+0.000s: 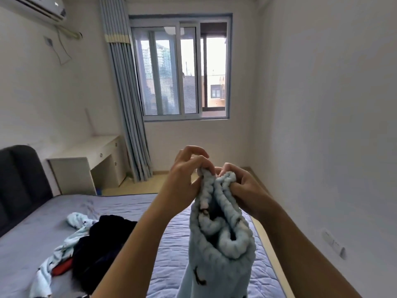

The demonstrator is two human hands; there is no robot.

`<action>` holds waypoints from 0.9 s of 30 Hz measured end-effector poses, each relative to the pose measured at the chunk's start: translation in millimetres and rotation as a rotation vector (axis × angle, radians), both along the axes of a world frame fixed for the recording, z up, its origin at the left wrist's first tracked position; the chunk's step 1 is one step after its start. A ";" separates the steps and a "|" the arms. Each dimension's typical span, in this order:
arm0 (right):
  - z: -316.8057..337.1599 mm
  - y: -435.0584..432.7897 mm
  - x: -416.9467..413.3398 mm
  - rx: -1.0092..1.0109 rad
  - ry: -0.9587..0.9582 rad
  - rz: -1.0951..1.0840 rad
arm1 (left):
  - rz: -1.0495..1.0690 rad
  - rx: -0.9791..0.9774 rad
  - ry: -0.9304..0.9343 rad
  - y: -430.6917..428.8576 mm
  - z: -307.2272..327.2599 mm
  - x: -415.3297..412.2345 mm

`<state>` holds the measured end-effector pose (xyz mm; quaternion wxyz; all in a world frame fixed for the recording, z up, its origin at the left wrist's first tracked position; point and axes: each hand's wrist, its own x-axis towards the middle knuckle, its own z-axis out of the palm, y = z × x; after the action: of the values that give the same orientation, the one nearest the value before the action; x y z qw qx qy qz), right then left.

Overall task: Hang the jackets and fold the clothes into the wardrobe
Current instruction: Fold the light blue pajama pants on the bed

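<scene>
Head view: we hold a pale blue fleecy garment (221, 239) up over the quilted lilac bed (171, 250), left hand (189, 171) and right hand (240, 186) pinching its bunched top edge together. We should spread the hands apart and shake it flat before folding.

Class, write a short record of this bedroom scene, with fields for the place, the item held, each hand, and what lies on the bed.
place: bedroom, beside the bed
held item: light blue garment, bunched, hanging down
left hand: pinches its top edge
right hand: grips the same edge, close beside
on the bed: loose pile of clothes, dark and pale blue
</scene>
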<state>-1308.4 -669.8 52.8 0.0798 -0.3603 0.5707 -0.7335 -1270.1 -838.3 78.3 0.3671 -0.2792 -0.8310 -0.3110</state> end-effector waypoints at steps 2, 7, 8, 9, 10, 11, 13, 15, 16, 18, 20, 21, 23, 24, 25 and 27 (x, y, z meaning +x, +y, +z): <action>-9.1 2.4 -1.1 -0.017 -0.056 0.046 | 0.018 0.000 -0.018 2.1 -3.2 -2.2; -29.8 6.3 -2.0 0.107 -0.007 -0.063 | 0.123 0.025 -0.069 2.0 -21.7 -0.9; -32.1 7.3 -1.2 0.123 0.020 -0.101 | 0.131 0.048 -0.086 0.5 -27.0 3.0; -34.8 8.4 -0.2 0.131 0.039 -0.132 | 0.125 0.081 -0.101 -1.6 -33.7 8.8; -36.3 9.8 0.6 0.133 0.053 -0.155 | 0.106 0.112 -0.111 -4.6 -40.2 16.0; -38.4 11.5 1.3 0.129 0.056 -0.168 | 0.081 0.126 -0.121 -7.7 -47.4 24.1; -43.1 14.7 1.2 0.121 0.052 -0.182 | 0.031 0.083 -0.133 -13.5 -61.5 40.5; -46.8 15.7 1.4 0.133 0.051 -0.214 | -0.005 -0.003 -0.143 -18.4 -75.6 55.0; -48.2 15.3 1.6 0.141 0.048 -0.238 | -0.007 -0.053 -0.141 -20.6 -81.7 61.1; -50.5 14.4 2.0 0.152 0.041 -0.285 | 0.006 -0.149 -0.150 -24.2 -90.1 71.6; -51.8 13.7 2.3 0.165 0.039 -0.318 | 0.015 -0.236 -0.170 -24.2 -91.7 79.2; -51.9 13.0 2.7 0.168 0.039 -0.322 | 0.021 -0.292 -0.156 -21.4 -90.4 82.2; -51.3 10.4 3.8 0.170 0.036 -0.326 | 0.016 -0.403 -0.111 -13.5 -86.1 86.2; -51.0 9.1 4.7 0.172 0.035 -0.337 | 0.004 -0.442 -0.120 -9.4 -84.3 87.0; -50.7 8.1 5.9 0.169 0.034 -0.349 | 0.003 -0.474 -0.160 -5.4 -83.4 87.5; -50.1 9.4 8.7 0.155 0.038 -0.370 | 0.059 -0.526 -0.281 -0.5 -83.0 87.8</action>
<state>-1299.8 -660.5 2.7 -0.0393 -0.2559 0.6834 -0.6826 -1182.3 -838.8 -4.7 0.1724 -0.2947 -0.9335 -0.1097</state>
